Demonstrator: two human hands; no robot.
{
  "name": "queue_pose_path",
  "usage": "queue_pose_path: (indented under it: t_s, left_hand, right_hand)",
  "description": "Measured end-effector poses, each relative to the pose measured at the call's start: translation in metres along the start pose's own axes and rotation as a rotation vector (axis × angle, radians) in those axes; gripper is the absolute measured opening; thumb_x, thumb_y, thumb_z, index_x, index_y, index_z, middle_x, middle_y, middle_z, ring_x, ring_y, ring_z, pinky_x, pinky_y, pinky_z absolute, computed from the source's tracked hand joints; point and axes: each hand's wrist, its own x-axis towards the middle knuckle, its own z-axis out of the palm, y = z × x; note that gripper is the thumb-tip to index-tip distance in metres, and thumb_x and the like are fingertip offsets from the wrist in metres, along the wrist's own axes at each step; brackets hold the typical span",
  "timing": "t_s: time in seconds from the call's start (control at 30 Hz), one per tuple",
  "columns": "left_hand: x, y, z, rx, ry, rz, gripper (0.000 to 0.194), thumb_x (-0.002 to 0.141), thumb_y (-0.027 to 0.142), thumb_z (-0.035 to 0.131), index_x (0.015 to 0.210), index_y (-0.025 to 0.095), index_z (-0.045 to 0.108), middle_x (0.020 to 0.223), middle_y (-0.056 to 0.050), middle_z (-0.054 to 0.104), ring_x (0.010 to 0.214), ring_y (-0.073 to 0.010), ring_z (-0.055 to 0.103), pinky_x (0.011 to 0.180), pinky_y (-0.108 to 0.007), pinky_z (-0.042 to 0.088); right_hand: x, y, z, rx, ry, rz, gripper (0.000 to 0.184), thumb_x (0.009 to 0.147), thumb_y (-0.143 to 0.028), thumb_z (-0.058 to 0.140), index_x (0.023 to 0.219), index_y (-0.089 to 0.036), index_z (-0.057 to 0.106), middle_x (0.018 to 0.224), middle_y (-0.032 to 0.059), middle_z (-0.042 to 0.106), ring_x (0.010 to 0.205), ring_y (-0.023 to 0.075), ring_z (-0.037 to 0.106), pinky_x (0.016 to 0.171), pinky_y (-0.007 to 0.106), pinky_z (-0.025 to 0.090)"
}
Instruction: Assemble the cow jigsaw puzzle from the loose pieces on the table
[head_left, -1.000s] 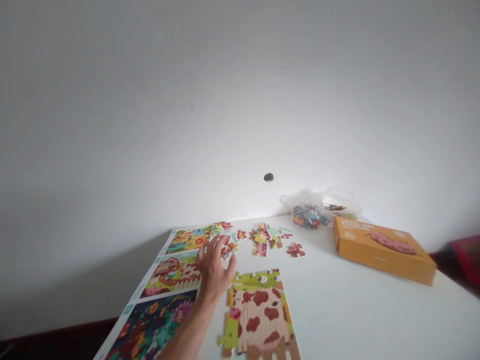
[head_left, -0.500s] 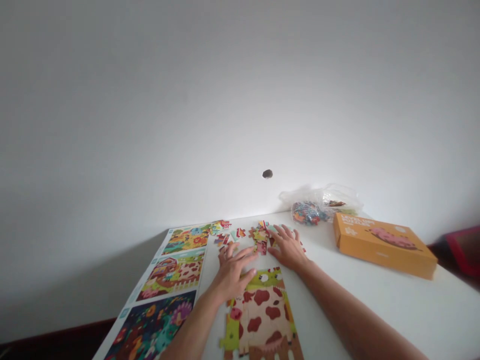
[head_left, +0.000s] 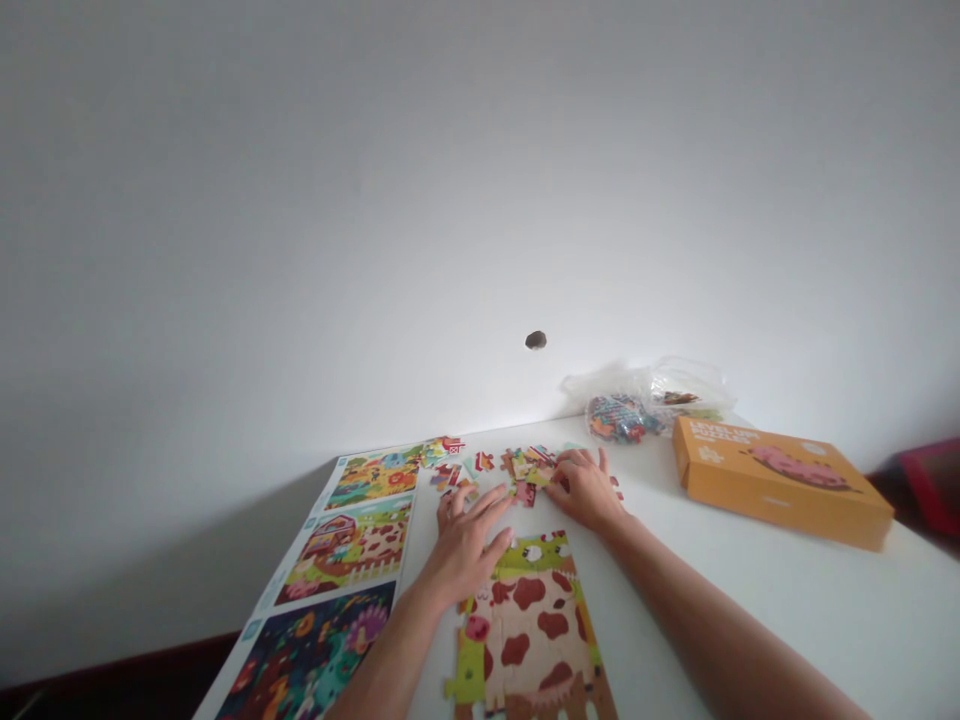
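My left hand lies with its fingers spread, just beyond the upper left of a partly joined cow puzzle. No piece shows in its grasp. Farther right, my right hand has its fingers bent and the thumb and forefinger drawn together at a green-yellow puzzle piece. That piece is at the edge of a small heap of loose pieces, part of which the right hand covers. More loose puzzle pieces lie beyond my left hand.
On the left lies a picture sheet with three printed scenes. Plastic bags of puzzle pieces rest against the wall at the back. An orange puzzle box stands to the right. The white wall has a dark hole.
My right hand has gone from spread fingers over the loose pieces to fingers bent together at one piece. My left hand stays spread in nearly the same place. The view has shifted slightly.
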Motion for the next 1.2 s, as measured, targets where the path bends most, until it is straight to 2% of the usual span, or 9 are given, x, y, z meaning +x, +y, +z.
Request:
queue_pose_path:
  t_s: [0.1,0.2,0.47,0.57,0.7,0.8,0.9,1.07,1.2]
  left_hand:
    - [-0.001,-0.005,0.005,-0.034,0.074,-0.028,0.052,0.093,0.037,0.053,0.144,0.035,0.045,0.144,-0.003,0.054,0.135,-0.0341,0.039,0.11,-0.057,0.03]
    - [-0.002,-0.009,0.01,-0.08,0.14,-0.051,0.063,0.089,0.034,0.061,0.148,0.031,0.04,0.136,-0.006,0.06,0.132,-0.034,0.042,0.111,-0.056,0.03]
    - [-0.001,-0.005,0.009,-0.155,0.126,-0.079,0.069,0.081,0.028,0.071,0.145,0.033,0.045,0.128,-0.006,0.066,0.13,-0.0341,0.045,0.11,-0.057,0.034]
    - [0.001,-0.003,0.007,-0.202,0.149,-0.058,0.06,0.081,0.027,0.072,0.138,0.034,0.054,0.127,-0.005,0.067,0.128,-0.0319,0.049,0.108,-0.054,0.04]
    - [0.005,-0.001,0.003,-0.345,0.247,-0.051,0.031,0.085,0.03,0.067,0.116,0.029,0.071,0.118,-0.006,0.071,0.118,-0.0282,0.058,0.104,-0.05,0.046]
    - [0.007,0.002,0.001,-0.502,0.297,-0.1,0.018,0.087,0.032,0.065,0.1,0.025,0.075,0.104,-0.006,0.074,0.105,-0.0246,0.065,0.098,-0.043,0.051]
    - [0.007,0.005,0.0,-0.582,0.313,-0.161,0.016,0.088,0.033,0.063,0.09,0.023,0.075,0.094,-0.004,0.074,0.094,-0.0218,0.068,0.09,-0.038,0.055]
    - [0.005,-0.003,0.006,-0.54,0.356,-0.253,0.021,0.089,0.036,0.059,0.091,0.021,0.074,0.09,-0.004,0.074,0.087,-0.0206,0.069,0.085,-0.035,0.056]
    - [0.003,-0.02,0.012,-0.449,0.465,-0.37,0.023,0.087,0.04,0.06,0.091,0.021,0.073,0.092,-0.006,0.075,0.089,-0.0226,0.07,0.084,-0.036,0.056]
  right_hand:
    - [-0.002,-0.004,-0.004,0.07,0.051,-0.043,0.011,0.083,-0.032,0.07,0.077,-0.023,0.067,0.109,0.0043,0.065,0.111,0.0255,0.053,0.111,0.057,0.016]
    - [-0.005,-0.011,-0.007,0.115,0.076,-0.134,0.01,0.083,-0.034,0.072,0.081,-0.025,0.069,0.112,0.0036,0.065,0.111,0.0246,0.053,0.111,0.054,0.018]
    - [-0.008,-0.021,-0.004,0.201,0.049,-0.294,0.015,0.084,-0.04,0.073,0.087,-0.026,0.069,0.115,0.0054,0.063,0.112,0.0254,0.051,0.102,0.046,0.032]
    - [-0.009,-0.022,-0.008,0.213,0.031,-0.347,0.016,0.083,-0.04,0.073,0.089,-0.025,0.069,0.118,0.0063,0.061,0.113,0.0262,0.05,0.101,0.046,0.034]
    - [-0.012,-0.026,-0.016,0.225,0.072,-0.395,0.012,0.088,-0.036,0.068,0.094,-0.025,0.066,0.118,0.0065,0.061,0.11,0.0248,0.052,0.101,0.045,0.035]
    - [-0.015,-0.032,-0.019,0.24,0.084,-0.432,0.013,0.09,-0.034,0.065,0.1,-0.026,0.063,0.116,0.0061,0.061,0.108,0.0233,0.054,0.103,0.044,0.035]
    - [-0.016,-0.037,-0.021,0.27,0.06,-0.471,0.022,0.091,-0.034,0.063,0.111,-0.025,0.058,0.113,0.0063,0.063,0.109,0.0223,0.056,0.11,0.045,0.028]
    - [-0.015,-0.035,-0.02,0.245,0.028,-0.369,0.042,0.088,-0.046,0.065,0.121,-0.023,0.053,0.117,0.0102,0.065,0.109,0.0265,0.057,0.112,0.05,0.023]
    - [-0.015,-0.024,-0.014,0.119,-0.089,-0.244,0.06,0.084,-0.049,0.068,0.137,-0.028,0.049,0.136,0.0111,0.058,0.125,0.0338,0.047,0.113,0.061,0.016]
